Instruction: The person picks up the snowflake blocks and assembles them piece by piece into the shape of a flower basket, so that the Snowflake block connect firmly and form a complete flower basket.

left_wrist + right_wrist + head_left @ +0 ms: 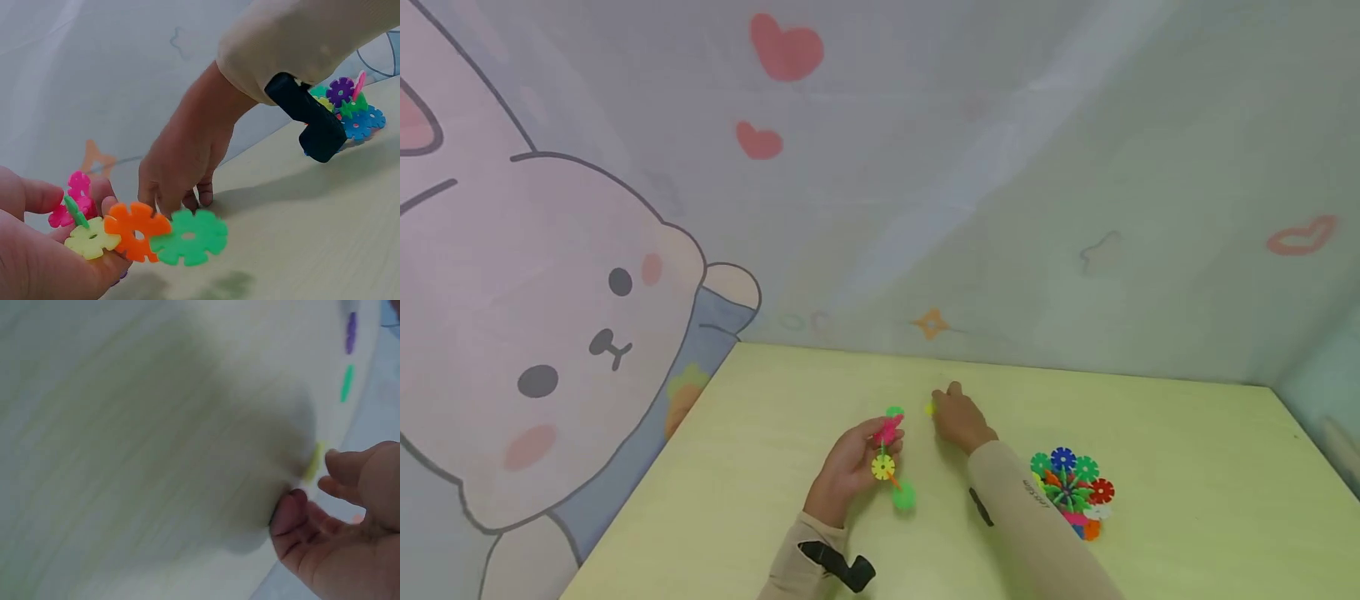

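My left hand point(848, 462) holds a chain of notched plastic snowflake discs by its pink end. In the left wrist view the chain runs from the pink discs point(70, 206) through a thin green disc point(76, 211), a yellow disc point(92, 239) and an orange disc point(134, 231) to a green disc point(189, 236). My right hand point(962, 419) reaches down to the table farther back, fingers bent loosely. A loose yellow disc point(314, 461) lies flat right at its fingertips, with a gap between thumb and fingers.
Loose green point(347, 383) and purple point(351, 332) discs lie in line with the yellow one. A multicoloured cluster of joined discs point(1067, 492) sits on the pale yellow table point(1195, 467), beside the right forearm. Behind the table hangs a printed backdrop point(880, 208).
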Available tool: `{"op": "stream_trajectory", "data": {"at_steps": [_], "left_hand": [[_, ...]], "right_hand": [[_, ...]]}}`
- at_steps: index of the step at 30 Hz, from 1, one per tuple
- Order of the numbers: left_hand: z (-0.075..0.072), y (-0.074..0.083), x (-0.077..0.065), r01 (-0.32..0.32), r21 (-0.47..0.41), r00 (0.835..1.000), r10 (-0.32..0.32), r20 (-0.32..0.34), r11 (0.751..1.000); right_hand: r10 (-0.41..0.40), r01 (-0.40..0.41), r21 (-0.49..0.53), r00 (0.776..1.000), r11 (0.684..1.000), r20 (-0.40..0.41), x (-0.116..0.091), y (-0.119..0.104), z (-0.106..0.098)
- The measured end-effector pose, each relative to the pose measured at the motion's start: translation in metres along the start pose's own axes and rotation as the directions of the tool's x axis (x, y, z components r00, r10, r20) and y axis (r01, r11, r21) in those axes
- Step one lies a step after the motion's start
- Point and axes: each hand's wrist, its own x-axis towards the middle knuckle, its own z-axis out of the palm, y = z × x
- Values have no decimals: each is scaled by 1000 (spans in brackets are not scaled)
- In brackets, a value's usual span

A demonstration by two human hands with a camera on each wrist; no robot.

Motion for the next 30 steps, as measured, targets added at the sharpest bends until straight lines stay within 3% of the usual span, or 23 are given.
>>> {"op": "stream_trajectory", "data": {"at_steps": [8, 16, 21, 24, 28, 30], "left_hand": [[5, -6, 2, -1, 49, 999, 2, -35, 999], [9, -9, 4, 6, -5, 999, -6, -32, 1000], [7, -11, 5, 23, -19, 999, -23, -47, 1000], [5, -11, 6, 37, -35, 998, -39, -44, 999], [5, -11, 7, 35, -44, 999, -37, -31, 998], [4, -11, 6, 30, -36, 999, -31, -27, 999]], "right_hand": [[-44, 45, 22, 998, 999, -35, 0, 8, 4], [7, -8, 22, 998, 1000, 55, 2, 3, 3], [23, -27, 135, 999, 990, 32, -1, 6, -5], [-16, -2, 319, 998, 948, 54, -3, 5, -17], [-109, -7, 560, 979, 828, 173, -6, 1, -33], [-155, -16, 608, 961, 794, 227, -8, -1, -36]]}}
